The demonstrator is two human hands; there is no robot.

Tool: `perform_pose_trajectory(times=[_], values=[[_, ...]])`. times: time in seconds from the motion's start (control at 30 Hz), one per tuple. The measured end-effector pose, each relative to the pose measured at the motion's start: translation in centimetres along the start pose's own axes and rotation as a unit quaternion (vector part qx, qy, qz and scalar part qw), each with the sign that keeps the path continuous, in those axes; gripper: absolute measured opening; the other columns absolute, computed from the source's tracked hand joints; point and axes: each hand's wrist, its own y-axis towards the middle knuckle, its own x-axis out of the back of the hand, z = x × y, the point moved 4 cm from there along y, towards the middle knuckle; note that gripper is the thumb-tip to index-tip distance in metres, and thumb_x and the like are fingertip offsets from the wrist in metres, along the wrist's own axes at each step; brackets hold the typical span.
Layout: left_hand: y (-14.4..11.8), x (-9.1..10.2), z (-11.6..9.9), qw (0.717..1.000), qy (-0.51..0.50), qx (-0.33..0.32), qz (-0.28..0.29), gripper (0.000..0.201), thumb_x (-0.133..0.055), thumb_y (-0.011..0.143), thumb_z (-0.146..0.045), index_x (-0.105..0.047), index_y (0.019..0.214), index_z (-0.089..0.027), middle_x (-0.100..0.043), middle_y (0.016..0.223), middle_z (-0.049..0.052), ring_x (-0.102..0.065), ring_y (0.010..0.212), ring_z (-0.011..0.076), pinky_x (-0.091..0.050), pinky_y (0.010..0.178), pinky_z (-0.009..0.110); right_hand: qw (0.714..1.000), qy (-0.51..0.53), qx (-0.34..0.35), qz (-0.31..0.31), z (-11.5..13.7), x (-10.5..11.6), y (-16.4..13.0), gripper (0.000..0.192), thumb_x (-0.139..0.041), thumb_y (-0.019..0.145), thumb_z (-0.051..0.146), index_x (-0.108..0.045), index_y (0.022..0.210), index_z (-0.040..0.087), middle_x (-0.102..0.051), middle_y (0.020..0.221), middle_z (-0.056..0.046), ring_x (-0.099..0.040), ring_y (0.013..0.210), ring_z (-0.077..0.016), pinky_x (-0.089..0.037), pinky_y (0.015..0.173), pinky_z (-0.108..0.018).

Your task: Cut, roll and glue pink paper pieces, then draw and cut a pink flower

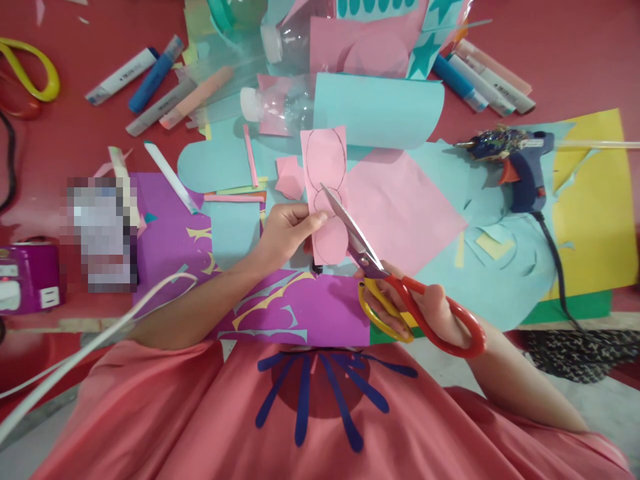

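Left hand (285,227) pinching pink paper strip (326,193); right hand (425,310) closed through scissors (400,293) handles, blades apparently slightly parted at paper.

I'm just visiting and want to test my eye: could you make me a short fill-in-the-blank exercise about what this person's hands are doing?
1. The left hand holds a strip of ____ paper with pencil outlines on it.
2. The right hand works the ____, whose blades meet the strip.
3. The glue gun lies to the ____ of the strip.
4. The scissor handles are red and ____.

Missing words: pink; scissors; right; yellow
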Motion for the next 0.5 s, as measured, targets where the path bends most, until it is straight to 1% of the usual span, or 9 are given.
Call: perform_pose_trajectory(times=[0.1, 0.23, 0.3, 0.37, 0.43, 0.5], values=[[0.0, -0.2, -0.3, 1.0, -0.016, 0.022, 0.011, 0.044, -0.07, 0.075, -0.051, -0.053, 0.05, -0.019, -0.052, 0.039, -0.004, -0.048, 0.036, 0.0075, -0.035, 0.037, 0.021, 0.999, 0.032, 0.004, -0.024, 0.4, -0.4, 0.6, 0.08, -0.032, 0.076, 0.09, -0.048, 0.117, 0.024, -0.047, 0.072, 0.006, -0.031, 0.039, -0.0052, -0.032, 0.037, -0.024], [-0.1, -0.7, -1.1, 0.998, -0.02, 0.053, 0.036, 0.048, -0.075, 0.068, -0.056, -0.058, 0.049, -0.016, -0.057, 0.041, -0.001, -0.048, 0.035, 0.0071, -0.038, 0.036, 0.021, 0.998, 0.024, 0.025, -0.053, 0.9, -1.1, 1.2, 0.072, -0.033, 0.079, 0.088, -0.051, 0.108, 0.025, -0.04, 0.055, 0.009, -0.03, 0.038, -0.0086, -0.032, 0.039, -0.025], [-0.2, -0.9, -1.4, 0.997, -0.018, 0.058, 0.045, 0.051, -0.076, 0.067, -0.058, -0.057, 0.047, -0.016, -0.056, 0.041, 0.0, -0.047, 0.034, 0.0064, -0.036, 0.035, 0.02, 0.997, 0.02, 0.034, -0.059, 0.7, -1.2, 1.2, 0.068, -0.031, 0.081, 0.086, -0.049, 0.105, 0.025, -0.039, 0.053, 0.009, -0.031, 0.04, -0.0094, -0.034, 0.042, -0.026], [-0.3, -1.0, -1.6, 0.997, -0.018, 0.058, 0.049, 0.052, -0.076, 0.067, -0.06, -0.056, 0.047, -0.016, -0.054, 0.04, -0.002, -0.046, 0.034, 0.0059, -0.034, 0.034, 0.02, 0.997, 0.023, 0.046, -0.058, 0.4, -1.4, 1.2, 0.064, -0.029, 0.083, 0.085, -0.046, 0.098, 0.025, -0.039, 0.054, 0.01, -0.031, 0.04, -0.0085, -0.036, 0.044, -0.026], [-0.4, -1.1, -1.5, 0.996, -0.018, 0.069, 0.052, 0.052, -0.077, 0.065, -0.062, -0.057, 0.05, -0.017, -0.051, 0.039, -0.003, -0.045, 0.035, 0.0057, -0.033, 0.035, 0.02, 0.997, 0.031, 0.05, -0.057, 0.1, -1.5, 1.1, 0.06, -0.029, 0.085, 0.083, -0.041, 0.091, 0.025, -0.04, 0.057, 0.009, -0.032, 0.039, -0.0078, -0.034, 0.042, -0.026], [-0.5, -1.1, -1.4, 0.995, -0.015, 0.084, 0.053, 0.052, -0.077, 0.064, -0.065, -0.059, 0.053, -0.017, -0.05, 0.039, -0.004, -0.044, 0.036, 0.0056, -0.033, 0.036, 0.02, 0.996, 0.033, 0.048, -0.063, -0.1, -1.6, 1.1, 0.059, -0.029, 0.085, 0.083, -0.038, 0.089, 0.025, -0.04, 0.058, 0.009, -0.031, 0.04, -0.0078, -0.031, 0.04, -0.026]])
